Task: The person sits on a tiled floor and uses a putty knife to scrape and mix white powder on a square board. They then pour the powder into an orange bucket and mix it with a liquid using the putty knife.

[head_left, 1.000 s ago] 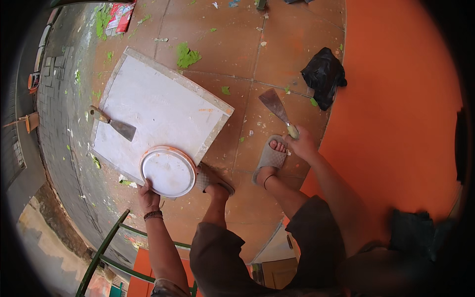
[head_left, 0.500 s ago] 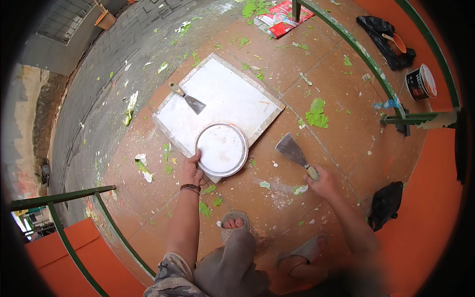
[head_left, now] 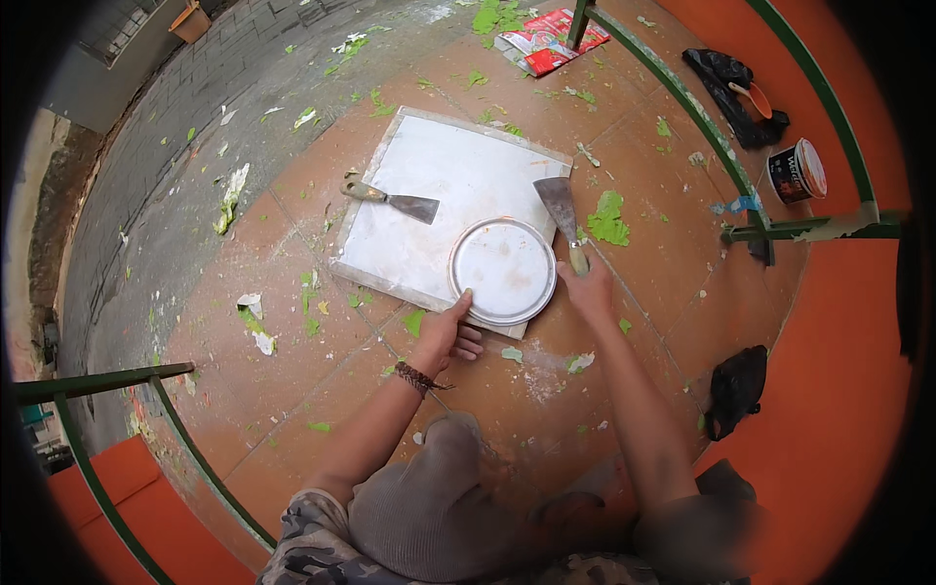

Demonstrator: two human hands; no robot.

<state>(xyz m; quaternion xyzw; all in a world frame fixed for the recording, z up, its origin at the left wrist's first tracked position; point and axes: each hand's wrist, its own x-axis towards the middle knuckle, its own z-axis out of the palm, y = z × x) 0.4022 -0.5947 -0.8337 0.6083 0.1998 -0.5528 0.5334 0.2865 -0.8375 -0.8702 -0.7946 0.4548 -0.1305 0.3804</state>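
Observation:
My left hand (head_left: 444, 336) grips the near edge of a white square board (head_left: 409, 161) with a pale frame, thumb on the rim of a round white lid (head_left: 503, 261) lying on it, fingers at the board's underside. My right hand (head_left: 587, 292) is closed on the wooden handle of a wide putty knife (head_left: 554, 205), whose blade is over the board's right side, just beyond the lid. A second scraper (head_left: 414, 208) lies across the board's left part, its handle toward the left edge.
Green railings (head_left: 648, 63) (head_left: 97, 385) stand right and left. At right are a paint bucket (head_left: 795, 174), black plastic (head_left: 733, 390) and an orange surface. A red-white package (head_left: 556, 44) lies ahead. Green and white flakes litter the tiled floor (head_left: 663, 292); paving (head_left: 136, 195) runs along the left.
The view has swung, bringing the right railing and bucket in. The board with lid and loose scraper has shifted and turned; my right hand's knife has moved forward, up to the board beside the lid.

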